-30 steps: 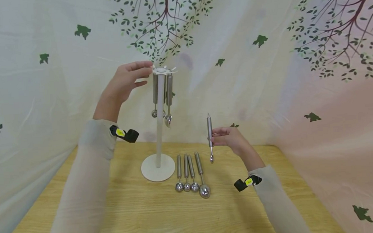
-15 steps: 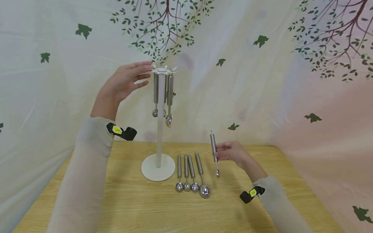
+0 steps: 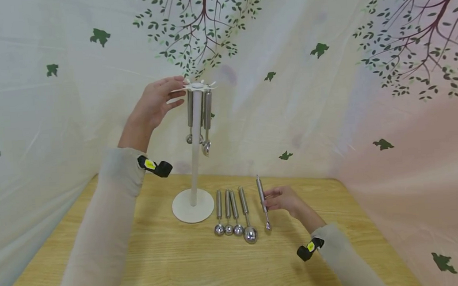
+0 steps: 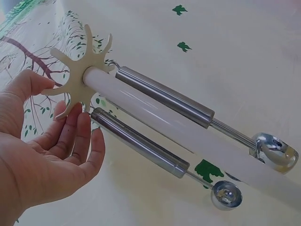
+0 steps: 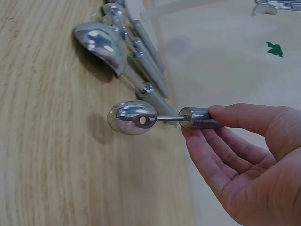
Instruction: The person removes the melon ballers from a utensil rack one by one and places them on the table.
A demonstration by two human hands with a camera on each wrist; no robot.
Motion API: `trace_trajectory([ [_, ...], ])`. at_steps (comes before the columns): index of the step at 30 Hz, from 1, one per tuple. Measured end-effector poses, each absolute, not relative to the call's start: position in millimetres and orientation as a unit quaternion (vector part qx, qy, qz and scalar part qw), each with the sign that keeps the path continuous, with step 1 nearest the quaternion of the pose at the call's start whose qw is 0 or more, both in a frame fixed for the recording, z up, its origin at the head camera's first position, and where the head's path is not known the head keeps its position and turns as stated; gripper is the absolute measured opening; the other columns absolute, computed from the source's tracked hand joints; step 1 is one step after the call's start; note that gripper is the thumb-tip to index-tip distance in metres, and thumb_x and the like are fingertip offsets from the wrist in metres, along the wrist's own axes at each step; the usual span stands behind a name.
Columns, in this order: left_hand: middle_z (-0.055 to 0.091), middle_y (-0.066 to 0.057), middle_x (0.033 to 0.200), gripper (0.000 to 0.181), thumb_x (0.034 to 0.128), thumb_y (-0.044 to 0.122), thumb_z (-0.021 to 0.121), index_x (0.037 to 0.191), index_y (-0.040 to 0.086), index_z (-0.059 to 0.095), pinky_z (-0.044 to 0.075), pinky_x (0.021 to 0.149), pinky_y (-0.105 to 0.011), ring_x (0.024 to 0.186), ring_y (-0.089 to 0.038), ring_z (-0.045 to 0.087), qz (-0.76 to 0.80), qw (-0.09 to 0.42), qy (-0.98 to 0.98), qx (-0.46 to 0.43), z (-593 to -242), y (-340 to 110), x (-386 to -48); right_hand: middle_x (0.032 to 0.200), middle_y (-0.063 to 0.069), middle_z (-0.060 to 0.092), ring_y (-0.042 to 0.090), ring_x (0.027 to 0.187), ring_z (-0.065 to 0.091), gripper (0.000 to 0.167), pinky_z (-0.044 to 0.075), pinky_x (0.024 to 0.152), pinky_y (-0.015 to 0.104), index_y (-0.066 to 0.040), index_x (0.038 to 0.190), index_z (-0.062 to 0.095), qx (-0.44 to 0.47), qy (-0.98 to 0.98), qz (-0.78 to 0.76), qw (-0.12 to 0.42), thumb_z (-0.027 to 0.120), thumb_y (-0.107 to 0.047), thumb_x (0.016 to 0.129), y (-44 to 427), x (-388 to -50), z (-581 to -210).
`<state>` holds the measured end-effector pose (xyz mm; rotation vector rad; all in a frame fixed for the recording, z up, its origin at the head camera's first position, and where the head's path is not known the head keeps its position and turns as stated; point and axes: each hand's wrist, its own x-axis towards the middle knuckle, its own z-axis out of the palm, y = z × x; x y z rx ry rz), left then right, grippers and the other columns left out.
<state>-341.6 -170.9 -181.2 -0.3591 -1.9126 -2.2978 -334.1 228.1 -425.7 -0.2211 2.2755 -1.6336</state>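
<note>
My left hand (image 3: 152, 102) is at the top of the white stand (image 3: 195, 163). In the left wrist view, the thumb and fingers of that hand (image 4: 56, 155) pinch the prongs of the hooked top (image 4: 77, 77). Metal scoops hang from it, one handle (image 4: 141, 141) close beside the fingertips. My right hand (image 3: 286, 201) pinches a small scoop (image 3: 259, 189) by its handle, upright and slightly tilted, bowl downward. The right wrist view has the thumb and fingers of this hand (image 5: 254, 160) on the handle and the oval bowl (image 5: 136, 117) low over the wood.
Several metal scoops lie side by side between the stand's round base (image 3: 194, 214) and my right hand, the largest (image 3: 250, 234) at their right end. They rest on the wooden table (image 3: 173, 262). A leaf-patterned curtain (image 3: 297, 89) hangs behind.
My right hand has lowered the small scoop toward the table, and its top now leans slightly left. My left hand has stayed at the stand's top.
</note>
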Motion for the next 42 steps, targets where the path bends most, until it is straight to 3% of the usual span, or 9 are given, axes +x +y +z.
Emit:
trace_trajectory([
  [7,0.064,0.0,0.106,0.014,0.0988,0.015,0.059,0.107,0.005,0.064,0.041,0.116,-0.047,0.109,-0.02,0.058,-0.751,0.131,-0.633,-0.135,-187,-164,-345,0.101,0.014,0.075,0.019,0.088,0.074,0.042,0.061,0.09,0.04,0.018,0.128,0.055,-0.078,0.794,-0.576,0.179,0.069,0.004,0.091,228,-332,-437],
  [15,0.065,0.002,0.1,0.007,0.0975,0.013,0.06,0.097,0.01,0.066,0.047,0.108,-0.042,0.098,-0.016,0.061,-0.744,0.182,-0.624,-0.153,-192,-161,-349,0.101,0.013,0.075,0.015,0.087,0.074,0.041,0.062,0.087,0.037,0.019,0.128,0.055,-0.095,0.784,-0.585,0.187,0.068,0.003,0.092,228,-332,-442],
  [31,0.064,0.001,0.104,0.008,0.0995,0.012,0.059,0.102,0.008,0.065,0.039,0.117,-0.051,0.103,-0.017,0.059,-0.734,0.152,-0.643,-0.158,-192,-166,-348,0.1,0.011,0.075,0.016,0.089,0.073,0.045,0.06,0.092,0.04,0.02,0.131,0.052,-0.089,0.784,-0.578,0.208,0.067,0.002,0.093,227,-332,-453],
  [42,0.064,0.001,0.104,0.008,0.1,0.011,0.058,0.101,0.009,0.066,0.043,0.112,-0.046,0.103,-0.016,0.06,-0.733,0.149,-0.644,-0.161,-189,-167,-347,0.104,0.017,0.072,0.015,0.087,0.072,0.044,0.061,0.088,0.036,0.022,0.13,0.052,-0.071,0.781,-0.585,0.208,0.066,0.004,0.092,223,-332,-458],
])
